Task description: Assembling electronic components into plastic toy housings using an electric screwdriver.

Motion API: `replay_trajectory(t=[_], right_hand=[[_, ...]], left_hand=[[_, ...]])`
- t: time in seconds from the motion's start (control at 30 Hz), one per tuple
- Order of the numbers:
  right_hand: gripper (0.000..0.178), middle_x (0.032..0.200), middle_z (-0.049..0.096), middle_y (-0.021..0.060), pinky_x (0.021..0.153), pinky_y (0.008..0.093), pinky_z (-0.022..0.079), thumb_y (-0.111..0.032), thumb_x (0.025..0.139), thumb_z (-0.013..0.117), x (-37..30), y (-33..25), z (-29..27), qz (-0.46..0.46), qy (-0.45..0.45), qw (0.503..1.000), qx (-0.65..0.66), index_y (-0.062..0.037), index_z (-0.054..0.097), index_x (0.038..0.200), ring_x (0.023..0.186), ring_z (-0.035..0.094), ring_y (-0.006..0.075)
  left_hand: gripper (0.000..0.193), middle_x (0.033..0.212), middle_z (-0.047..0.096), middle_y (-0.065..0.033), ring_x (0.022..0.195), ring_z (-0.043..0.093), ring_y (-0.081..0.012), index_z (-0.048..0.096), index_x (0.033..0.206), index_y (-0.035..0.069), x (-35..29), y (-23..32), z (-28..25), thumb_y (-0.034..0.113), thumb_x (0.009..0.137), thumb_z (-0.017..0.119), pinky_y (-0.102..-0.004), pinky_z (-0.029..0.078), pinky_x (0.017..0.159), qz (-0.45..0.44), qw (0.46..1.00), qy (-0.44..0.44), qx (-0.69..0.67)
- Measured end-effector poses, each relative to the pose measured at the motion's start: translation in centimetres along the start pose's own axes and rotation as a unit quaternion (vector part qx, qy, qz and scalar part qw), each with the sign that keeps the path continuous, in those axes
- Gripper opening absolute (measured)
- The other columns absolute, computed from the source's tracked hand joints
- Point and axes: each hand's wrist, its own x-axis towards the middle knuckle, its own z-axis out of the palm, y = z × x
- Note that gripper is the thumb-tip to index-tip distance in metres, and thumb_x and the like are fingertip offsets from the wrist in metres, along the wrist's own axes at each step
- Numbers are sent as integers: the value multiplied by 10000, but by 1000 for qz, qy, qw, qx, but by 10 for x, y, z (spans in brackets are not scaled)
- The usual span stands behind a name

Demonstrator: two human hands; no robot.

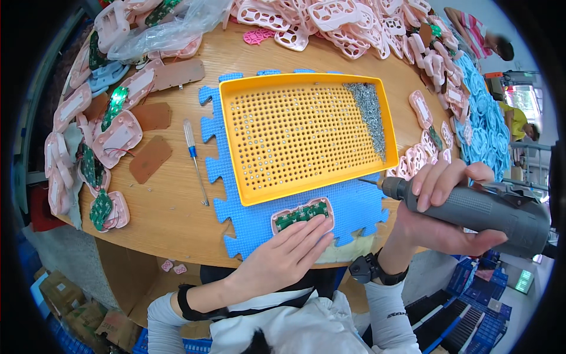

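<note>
My right hand (439, 203) is wrapped around a dark grey electric screwdriver (492, 215), lifted at the right. Its thin bit (369, 182) points left, over the near right corner of a yellow tray. My left hand (293, 252) lies with fingers stretched across a green circuit board (300, 215), which sits in a pink plastic housing (275, 223). The housing rests on a blue foam mat (250, 229); the fingers cover part of both. The yellow perforated tray (306, 193) stands just beyond, with small screws in many holes and a heap of loose screws (370, 115) along its right end.
A hand screwdriver (193, 154) lies left of the mat. Pink housings with wired boards (118, 138) and brown sheets (150, 159) crowd the table's left. Pink shells (342, 23) pile at the back; light-blue shells (483, 133) are heaped right. Two people are in the background.
</note>
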Motion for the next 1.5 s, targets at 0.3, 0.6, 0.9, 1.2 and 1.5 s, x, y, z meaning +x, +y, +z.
replay_trajectory(t=[0.3, 0.6, 0.9, 1.2, 1.5], right_hand=[[864, 578, 483, 51, 407, 247, 401, -810, 733, 389, 36, 61, 34, -16, -121, 992, 43, -27, 491, 1084, 429, 455, 119], [869, 519, 462, 64, 366, 262, 377, -827, 727, 358, 36, 86, 42, -9, -127, 992, -15, -24, 482, 1037, 392, 426, 130], [859, 517, 466, 64, 364, 256, 379, -812, 739, 371, 30, 82, 61, -14, -87, 995, -50, -14, 484, 1037, 386, 431, 135], [860, 515, 467, 65, 366, 255, 392, -814, 741, 356, 34, 94, 42, -27, -135, 990, -26, -10, 485, 1020, 383, 444, 140], [783, 561, 482, 58, 391, 249, 405, -749, 755, 427, 37, 92, 46, -20, -154, 988, -22, -23, 466, 1046, 420, 463, 134]], left_hand=[[418, 1307, 508, -102, 1223, 474, -209, 511, 1218, -29, 1, -5, -4, 88, 816, 502, -323, 385, 995, -5, 999, -11, -32], [428, 1312, 497, -123, 1243, 453, -202, 525, 1200, -53, 1, -9, -7, 102, 801, 502, -312, 351, 1037, -3, 999, -21, -50], [406, 1309, 504, -105, 1244, 452, -192, 535, 1202, -29, 1, -9, -6, 117, 825, 490, -308, 333, 1048, -7, 998, -30, -48], [392, 1264, 535, -127, 1202, 493, -216, 545, 1171, -53, 2, -9, -5, 62, 796, 532, -319, 395, 988, -15, 997, -5, -80], [377, 1266, 533, -131, 1203, 492, -217, 548, 1160, -52, 0, -9, -5, 66, 803, 525, -319, 395, 981, -17, 996, -7, -87]])
